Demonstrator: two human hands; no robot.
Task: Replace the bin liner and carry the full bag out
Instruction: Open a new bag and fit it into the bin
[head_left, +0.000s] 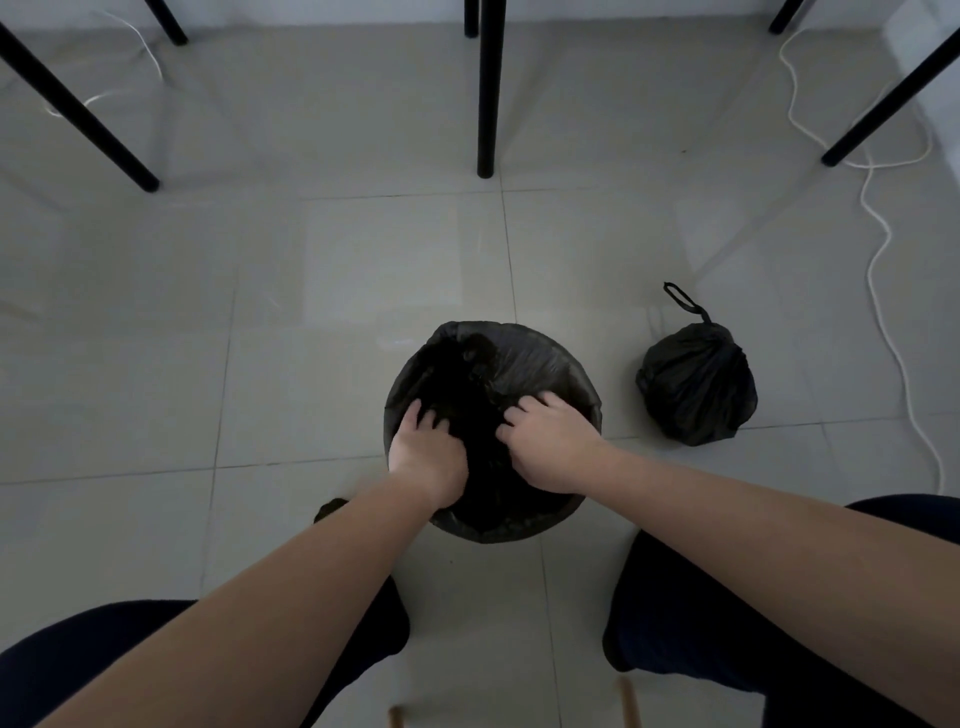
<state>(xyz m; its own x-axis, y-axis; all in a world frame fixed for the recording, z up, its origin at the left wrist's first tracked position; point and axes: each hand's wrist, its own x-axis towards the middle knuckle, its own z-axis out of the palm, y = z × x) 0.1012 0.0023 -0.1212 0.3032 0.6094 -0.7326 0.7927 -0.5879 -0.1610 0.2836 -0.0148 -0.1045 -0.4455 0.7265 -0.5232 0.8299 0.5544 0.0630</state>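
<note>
Both hands at the mouth of the lined bin; full bag stands apart on the floor.

I note the round black bin on the grey tiled floor, between the person's knees, with a thin black plastic liner folded over its rim. The left hand has bent, spread fingers sunk into the liner; I cannot tell whether it grips. The right hand curls its fingers on a liner fold. The tied black plastic bag sits near the bin, on its right, not touching it.
</note>
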